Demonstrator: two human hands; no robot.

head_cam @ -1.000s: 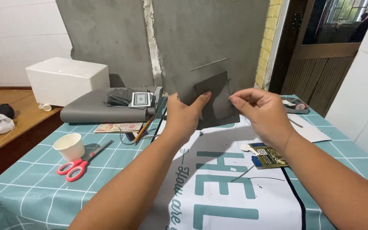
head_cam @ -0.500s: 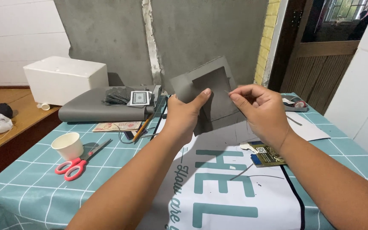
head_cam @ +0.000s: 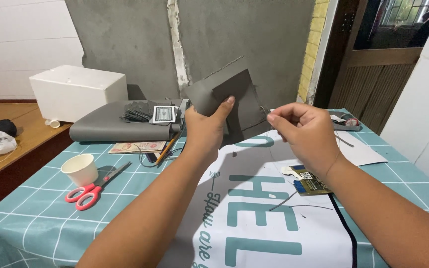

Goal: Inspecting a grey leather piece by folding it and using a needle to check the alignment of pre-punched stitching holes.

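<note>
Raised left hand (head_cam: 205, 126), gray piece (head_cam: 229, 97)

This looks like a small home craft workshop. A worktop (head_cam: 35, 218) under a teal checked cloth carries red-handled scissors (head_cam: 93, 187), a paper cup (head_cam: 80, 169), a pencil (head_cam: 167, 148) and a roll of grey leather-like sheet (head_cam: 110, 126). Behind it stands a bare cement wall (head_cam: 125, 39) with white tiling to the left, a white foam box (head_cam: 78, 92) and a wooden door (head_cam: 373, 84).

white foam box (head_cam: 78, 92) far left, small blue-gold packet (head_cam: 310, 182) right
</note>
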